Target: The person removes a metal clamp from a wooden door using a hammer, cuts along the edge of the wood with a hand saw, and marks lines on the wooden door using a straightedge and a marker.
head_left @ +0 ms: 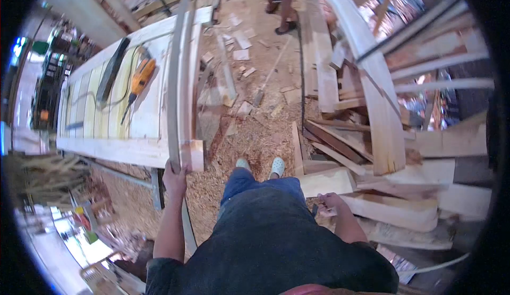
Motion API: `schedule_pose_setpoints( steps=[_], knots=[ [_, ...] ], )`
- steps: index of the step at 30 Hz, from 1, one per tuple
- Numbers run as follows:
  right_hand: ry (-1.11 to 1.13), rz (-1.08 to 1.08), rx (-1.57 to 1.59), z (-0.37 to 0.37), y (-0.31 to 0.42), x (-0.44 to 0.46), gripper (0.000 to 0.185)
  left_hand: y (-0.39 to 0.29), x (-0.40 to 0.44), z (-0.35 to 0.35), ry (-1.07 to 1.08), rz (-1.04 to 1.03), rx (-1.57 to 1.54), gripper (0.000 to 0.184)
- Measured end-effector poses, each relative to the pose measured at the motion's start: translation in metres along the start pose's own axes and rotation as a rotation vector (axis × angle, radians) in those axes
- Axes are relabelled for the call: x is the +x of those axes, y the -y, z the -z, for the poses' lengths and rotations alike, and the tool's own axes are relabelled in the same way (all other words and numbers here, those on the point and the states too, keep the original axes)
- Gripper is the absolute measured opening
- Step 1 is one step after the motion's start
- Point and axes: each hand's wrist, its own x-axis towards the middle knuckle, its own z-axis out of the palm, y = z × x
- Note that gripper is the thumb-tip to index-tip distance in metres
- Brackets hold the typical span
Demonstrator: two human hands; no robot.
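My left hand point(175, 181) is closed around the near end of a long, thin wood strip point(174, 82). The strip runs away from me along the right edge of a pale slatted wooden panel point(114, 147). On that panel lie an orange power drill point(142, 76) with a long bit and a dark bar point(112, 71). My right hand point(333, 203) is at my right side with its fingers curled, near stacked timber. Something small, partly dark and partly pale, shows at those fingers, too blurred to name.
Wood shavings and offcuts point(241, 55) cover the floor. Planks point(393, 210) are piled on the right, below a leaning board point(380, 93). Another person's legs point(286, 11) stand at the far end of the walkway. More timber and clutter lie at lower left.
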Motion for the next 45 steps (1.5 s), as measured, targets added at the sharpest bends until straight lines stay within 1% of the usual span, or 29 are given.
schedule_pose_setpoints(
  steps=[2,4,6,8,10,12,14,16,18,20,22,25,27,28,29,31,32,33,34,36,37,40,41,44,45],
  knots=[
    [-0.025,0.08,-0.087,0.004,0.02,0.023,0.044,-0.001,0.012,-0.006,-0.008,-0.018,-0.022,0.076],
    [-0.022,0.129,-0.168,0.013,0.07,0.037,0.042,-0.004,0.027,-0.014,-0.015,-0.054,-0.053,0.076],
    [-0.073,0.267,-0.324,0.024,0.12,0.049,0.042,-0.01,0.042,-0.021,0.025,-0.022,0.045,0.075],
    [-0.186,0.315,-0.251,0.029,0.199,0.02,0.037,-0.025,0.052,-0.027,0.031,-0.016,0.03,0.077],
    [-0.301,0.492,-0.344,0.022,0.26,0.004,0.046,-0.032,0.065,-0.035,0.044,-0.018,-0.027,0.078],
    [-0.298,0.595,-0.248,0.011,0.287,0.057,0.043,-0.041,0.078,-0.041,0.073,0.031,-0.01,0.078],
    [-0.319,0.649,-0.282,-0.015,0.354,0.007,0.043,-0.048,0.079,-0.039,0.102,0.076,-0.014,0.078],
    [-0.303,0.781,-0.469,-0.031,0.405,0.003,0.044,-0.054,0.087,-0.035,0.119,0.094,-0.036,0.078],
    [-0.266,0.782,-0.53,-0.048,0.469,-0.028,0.048,-0.052,0.094,-0.039,0.103,0.081,-0.029,0.078],
    [-0.286,0.962,-0.384,-0.062,0.518,-0.014,0.054,-0.05,0.096,-0.046,0.088,0.093,-0.027,0.078],
    [-0.198,0.985,-0.148,-0.073,0.576,0.008,0.061,-0.054,0.101,-0.05,0.06,0.124,-0.024,0.08],
    [-0.293,1.025,0.092,-0.096,0.666,0.021,0.065,-0.064,0.104,-0.047,0.131,0.198,-0.003,0.08],
    [-0.414,1.171,0.1,-0.108,0.713,0.042,0.058,-0.068,0.099,-0.05,0.114,0.15,0.015,0.081],
    [-0.481,1.244,0.105,-0.111,0.729,0.052,0.055,-0.071,0.099,-0.053,0.105,0.123,0.022,0.081],
    [-0.463,1.223,0.109,-0.113,0.736,0.051,0.058,-0.077,0.099,-0.052,0.13,0.151,0.046,0.077],
    [-0.429,1.174,0.107,-0.116,0.743,0.049,0.065,-0.081,0.107,-0.047,0.082,0.052,0.279,0.074],
    [-0.45,1.18,0.104,-0.121,0.743,0.053,0.065,-0.083,0.109,-0.044,0.061,0.001,0.389,0.073],
    [-0.474,1.191,0.096,-0.126,0.746,0.057,0.065,-0.087,0.113,-0.04,0.028,-0.024,0.431,0.07],
    [-0.5,1.201,0.086,-0.13,0.747,0.061,0.065,-0.081,0.114,-0.044,0.052,-0.009,0.352,0.07],
    [-0.422,1.089,-0.025,-0.123,0.754,0.03,0.07,-0.063,0.114,-0.054,0.106,0.01,0.195,0.069],
    [-0.385,1.031,-0.077,-0.121,0.757,0.018,0.073,-0.064,0.116,-0.053,0.087,0.006,0.194,0.07],
    [-0.664,1.17,-0.076,-0.138,0.762,0.049,0.068,-0.068,0.119,-0.053,0.05,0.002,0.17,0.071],
    [-0.558,1.106,-0.081,-0.133,0.763,0.041,0.078,-0.065,0.119,-0.056,0.046,0.009,0.156,0.07],
    [-0.71,1.223,-0.027,-0.134,0.765,0.037,0.084,-0.062,0.118,-0.06,0.042,0.021,0.124,0.07],
    [-0.656,1.185,-0.005,-0.13,0.767,0.034,0.086,-0.062,0.119,-0.06,0.04,0.024,0.116,0.07]
  ],
)
